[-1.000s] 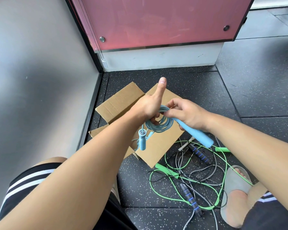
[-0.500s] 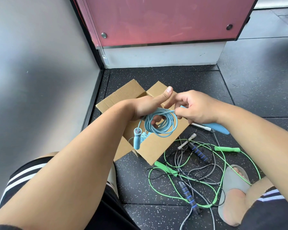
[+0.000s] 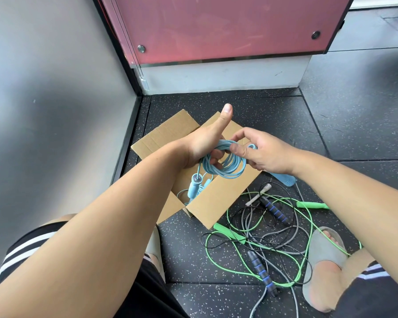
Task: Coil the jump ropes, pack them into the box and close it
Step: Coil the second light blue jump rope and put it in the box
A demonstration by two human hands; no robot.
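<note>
- We see the left hand (image 3: 205, 145) with its thumb pointing up and its fingers curled through the blue jump rope (image 3: 231, 169), gripping the coil from inside.
- The right hand (image 3: 265, 153) pinches the coil's top strands between thumb and fingers.
- The coil hangs in the air above the open cardboard box (image 3: 218, 199), which sits on the speckled floor (image 3: 239, 104).
- One blue handle (image 3: 194, 188) dangles into the box; the other handle (image 3: 285, 179) shows below the right wrist.
- Inside the box there may be another pale blue rope, but we cannot tell for sure.
- Just right of the box, a green rope (image 3: 228, 259) and a grey rope (image 3: 295, 228) with banded handles lie tangled together.
</note>
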